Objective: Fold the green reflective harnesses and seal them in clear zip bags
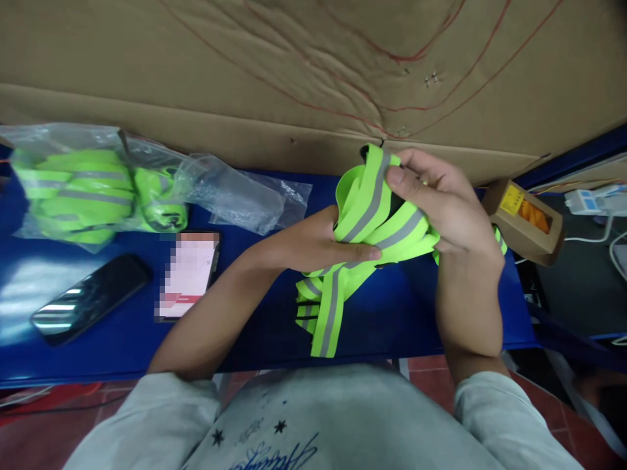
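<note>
A bundle of neon-yellow reflective strap (379, 215) with a grey stripe is held up in front of me between both hands. My left hand (323, 245) grips it from the left, thumb pressed across the lower folds. On the right, my right hand (435, 196) is closed around the upper folds, its thumb pinching the top loop. One striped end hangs below my left hand. Shorter folds with black bands show just left of that end. The fingers behind the bundle are partly hidden.
On the blue table (392, 320) lie a clear bag of neon straps (81, 196), another rolled strap (159, 199), an unfilled-looking plastic bag (235, 192), a dark phone (93, 297) and a lit phone (191, 271). A cardboard box (524, 222) stands right. Behind rises a cardboard panel (196, 78).
</note>
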Demonstrator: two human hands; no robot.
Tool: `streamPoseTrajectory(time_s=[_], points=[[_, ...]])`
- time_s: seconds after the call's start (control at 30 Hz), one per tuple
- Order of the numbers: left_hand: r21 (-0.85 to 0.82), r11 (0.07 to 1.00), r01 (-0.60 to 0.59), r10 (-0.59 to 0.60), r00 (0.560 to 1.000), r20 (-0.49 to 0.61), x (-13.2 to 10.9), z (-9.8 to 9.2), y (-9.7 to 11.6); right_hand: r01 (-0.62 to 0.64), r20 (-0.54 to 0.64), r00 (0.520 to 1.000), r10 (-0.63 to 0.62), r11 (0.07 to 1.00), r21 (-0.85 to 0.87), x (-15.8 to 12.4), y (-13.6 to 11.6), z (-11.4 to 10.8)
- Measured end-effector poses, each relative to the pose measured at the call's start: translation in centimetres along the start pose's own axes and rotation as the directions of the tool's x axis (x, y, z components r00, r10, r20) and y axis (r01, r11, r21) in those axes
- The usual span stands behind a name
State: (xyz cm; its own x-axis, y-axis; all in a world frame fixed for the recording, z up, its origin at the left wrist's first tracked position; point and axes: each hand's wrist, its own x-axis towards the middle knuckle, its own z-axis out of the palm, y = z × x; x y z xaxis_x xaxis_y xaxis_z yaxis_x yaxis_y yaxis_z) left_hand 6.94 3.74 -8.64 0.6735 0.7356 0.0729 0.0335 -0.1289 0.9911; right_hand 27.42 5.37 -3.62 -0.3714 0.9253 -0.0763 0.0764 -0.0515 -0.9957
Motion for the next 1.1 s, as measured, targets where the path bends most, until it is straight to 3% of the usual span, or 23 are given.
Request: streamPoseTrajectory(time_s=[0.07, 0.2, 0.27, 0.43, 0.57, 0.63, 0.7, 0.8, 0.87, 0.97, 1.03, 1.1], points=[[0.013, 0.999, -0.041, 0.041, 0.999, -0.008, -0.1, 0.0, 0.0, 0.027, 0.028, 0.999, -0.026, 1.0, -0.017, 0.3, 0.3, 0.5], [0.089, 0.994, -0.056, 0.063, 0.994, -0.087, -0.1, -0.3, -0.4, 0.189, -0.038, 0.977, -0.208, 0.94, -0.284, 0.6, 0.8, 0.7], [0.103, 0.994, -0.045, 0.053, 0.996, -0.074, -0.1, -0.5, -0.5, 0.208, -0.032, 0.972, -0.232, 0.918, -0.336, 0.5, 0.8, 0.4], [0.003, 1.0, -0.001, 0.001, 0.999, -0.044, -0.3, -0.4, 0.4, 0.09, 0.006, 0.996, -0.09, 0.982, -0.168, 0.3, 0.7, 0.2], [-0.174, 0.974, 0.147, -0.111, 0.973, 0.204, -0.6, 0.0, 1.1, 0.037, 0.076, 0.996, -0.039, 0.999, 0.032, 0.5, 0.8, 0.2], [-0.199, 0.965, 0.169, -0.117, 0.962, 0.248, -0.7, 0.0, 0.9, 0.122, 0.052, 0.992, -0.117, 0.987, -0.106, 0.4, 0.6, 0.0], [-0.189, 0.969, 0.162, -0.116, 0.966, 0.233, -0.7, 0.0, 0.5, 0.216, 0.07, 0.976, -0.204, 0.916, -0.337, 0.0, 0.1, -0.3], [-0.176, 0.974, 0.145, -0.115, 0.979, 0.17, -0.3, 0.2, -0.4, 0.313, 0.271, 0.944, -0.191, 0.779, -0.544, -0.6, -0.4, -0.5], [-0.207, 0.97, 0.126, -0.105, 0.989, 0.109, 0.0, 0.4, -0.9, 0.344, 0.319, 0.932, -0.173, 0.704, -0.621, -0.7, -0.3, -0.2], [-0.34, 0.93, 0.138, -0.132, 0.99, 0.041, 0.4, 0.5, -1.0, 0.296, 0.191, 0.955, -0.229, 0.644, -0.705, -0.4, 0.4, 0.6], [-0.407, 0.892, 0.199, -0.187, 0.98, 0.068, 0.5, 0.4, -0.8, 0.239, 0.082, 0.963, -0.255, 0.683, -0.69, -0.3, 0.4, 0.9], [-0.398, 0.87, 0.291, -0.24, 0.955, 0.173, 0.4, 0.1, -0.6, 0.199, -0.035, 0.96, -0.278, 0.767, -0.61, -0.7, -0.2, 0.7]])
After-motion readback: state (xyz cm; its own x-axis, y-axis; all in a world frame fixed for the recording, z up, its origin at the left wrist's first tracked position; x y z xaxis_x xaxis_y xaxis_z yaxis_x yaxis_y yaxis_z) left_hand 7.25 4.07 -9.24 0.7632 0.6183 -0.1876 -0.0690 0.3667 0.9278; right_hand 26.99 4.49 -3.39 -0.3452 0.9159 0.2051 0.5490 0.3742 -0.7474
